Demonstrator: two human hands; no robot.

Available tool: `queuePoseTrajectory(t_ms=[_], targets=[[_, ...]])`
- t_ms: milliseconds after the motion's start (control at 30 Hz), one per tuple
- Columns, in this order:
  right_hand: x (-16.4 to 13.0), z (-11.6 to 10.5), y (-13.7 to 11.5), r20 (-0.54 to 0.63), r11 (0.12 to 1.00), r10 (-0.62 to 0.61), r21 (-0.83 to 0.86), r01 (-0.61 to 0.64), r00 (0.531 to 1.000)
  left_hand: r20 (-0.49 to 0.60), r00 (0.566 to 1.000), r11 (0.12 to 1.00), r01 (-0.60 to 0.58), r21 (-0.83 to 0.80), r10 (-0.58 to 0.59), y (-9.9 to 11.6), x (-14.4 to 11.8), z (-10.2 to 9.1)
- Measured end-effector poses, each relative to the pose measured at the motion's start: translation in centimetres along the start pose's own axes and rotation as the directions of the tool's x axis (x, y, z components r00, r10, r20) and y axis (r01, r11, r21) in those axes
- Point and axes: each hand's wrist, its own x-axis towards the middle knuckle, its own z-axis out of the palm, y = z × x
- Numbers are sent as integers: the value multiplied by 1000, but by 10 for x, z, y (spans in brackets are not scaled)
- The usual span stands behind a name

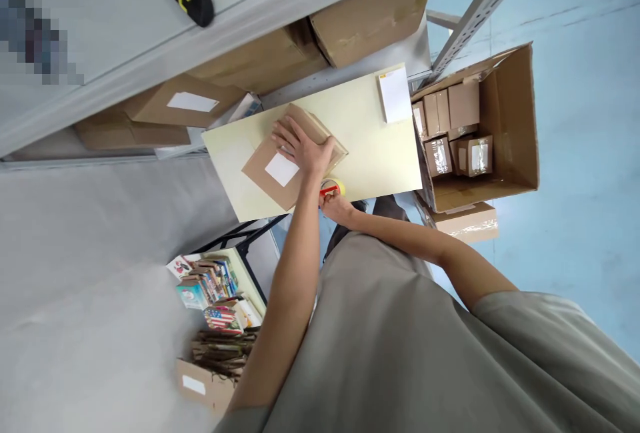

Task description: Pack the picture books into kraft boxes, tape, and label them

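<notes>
Closest to the camera is the person's grey shirt point(400, 353), with both bare arms reaching away from it to a pale desk point(370, 146). The right hand point(336, 206) is at the near edge of the desk, closed around a tape roll point(332, 187) with a red and yellow side. Just beyond it, the left hand point(303, 146) lies flat with fingers spread on a brown cardboard box point(295, 153), pressing down on its top flap; a white label point(281, 169) shows on the near part of the box. Farther along the desk, well apart from the box, lies a white notepad point(395, 94). Beside the desk an open carton point(510, 126) holds several small taped boxes. Below the desk, a low rack point(215, 286) carries colourful books. Farthest off, grey shelves point(150, 53) hold more cardboard boxes.
</notes>
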Motion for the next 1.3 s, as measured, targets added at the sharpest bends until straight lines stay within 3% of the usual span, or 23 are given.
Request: queuePoseTrajectory(t_ms=[67,167,267,333,400,533,700,833,1067,1167,1300], targets=[[-24,0,20,60,997,80,-8,-79,995,17,1000,997,11,77,-12,4,-2,-2],[-85,-4,64,152,979,202,-34,-199,968,31,997,960,55,276,-66,11,-4,-10],[-142,-18,108,155,942,336,-70,-329,929,53,992,881,76,467,-114,20,-6,-10],[-159,-32,130,131,914,406,-66,-401,904,59,991,855,74,513,-121,25,-7,-8],[-153,-47,143,104,898,440,-65,-436,892,72,990,856,67,512,-120,26,-10,-6],[-112,-65,153,56,907,415,-101,-408,908,130,990,887,-7,462,-60,18,-18,-11],[-84,-57,150,64,960,235,-174,-221,970,278,959,891,-177,417,60,-3,-32,-38],[-63,-44,124,124,972,71,-230,-40,990,365,920,856,-300,422,143,-24,-45,-58],[-8,-32,63,140,961,-115,-234,146,983,295,939,844,-300,444,179,-48,-67,-60],[-10,-24,57,136,958,-121,-244,151,983,281,939,839,-312,446,199,-52,-74,-58],[-47,-17,73,167,976,-90,-179,120,982,234,948,854,-301,425,217,-55,-84,-50]])
